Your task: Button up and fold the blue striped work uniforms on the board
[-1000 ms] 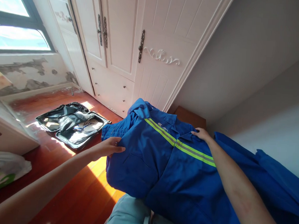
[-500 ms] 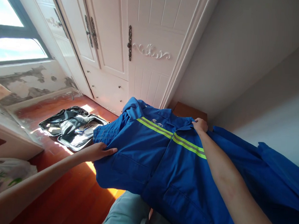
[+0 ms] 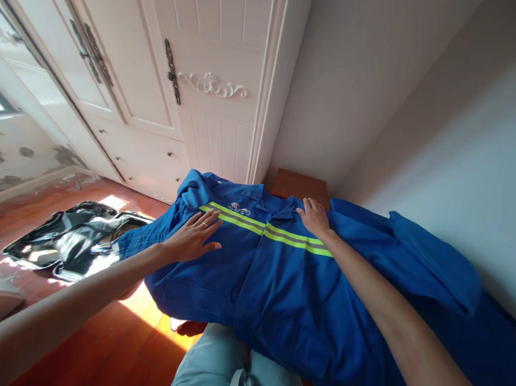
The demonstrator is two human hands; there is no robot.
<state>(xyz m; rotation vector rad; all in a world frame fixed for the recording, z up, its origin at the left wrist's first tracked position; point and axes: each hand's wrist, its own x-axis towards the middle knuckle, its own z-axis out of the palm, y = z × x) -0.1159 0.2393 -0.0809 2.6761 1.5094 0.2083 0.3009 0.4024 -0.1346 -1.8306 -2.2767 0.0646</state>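
Note:
A blue work jacket (image 3: 244, 274) with a yellow-green and grey reflective stripe lies spread out front side up before me, its collar away from me. My left hand (image 3: 196, 236) rests flat on the chest at the left, fingers stretched over the stripe. Near the collar, my right hand (image 3: 315, 217) lies on the shoulder at the right with its fingers extended. One sleeve (image 3: 437, 262) stretches off to the right; the left one is bunched beside my left forearm. What supports the jacket is mostly hidden.
An open suitcase (image 3: 84, 235) packed with dark items lies on the reddish wooden floor (image 3: 87, 334) at the left. A white wardrobe (image 3: 218, 45) stands ahead. Behind the collar is a brown wooden surface (image 3: 302, 186), and a wall (image 3: 470, 153) rises at the right.
My left hand has let go of the jacket's side edge and moved up onto its chest. My right hand has released the collar and flattened. The view has turned right.

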